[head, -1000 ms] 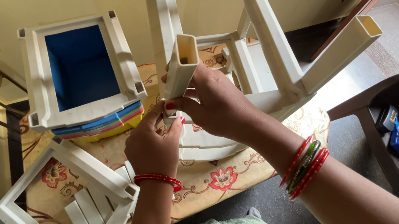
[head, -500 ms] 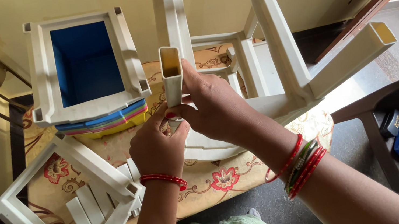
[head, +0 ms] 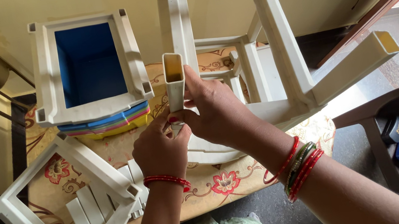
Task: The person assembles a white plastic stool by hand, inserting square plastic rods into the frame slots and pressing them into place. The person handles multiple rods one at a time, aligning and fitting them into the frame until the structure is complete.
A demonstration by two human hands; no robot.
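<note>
I see my right hand [head: 218,108] wrapped around a hollow white leg [head: 174,81] at centre frame, my left hand [head: 159,149] pinching its base. The upturned white frame [head: 273,33] stands at 2 o'clock, the blue-lined stool stack [head: 87,66] at 10.

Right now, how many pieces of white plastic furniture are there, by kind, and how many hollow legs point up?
Stool stacks: 1
Loose frames: 1
Upturned chairs: 1
Open legs: 2, one in both hands, one free
Total: 3 pieces
</note>
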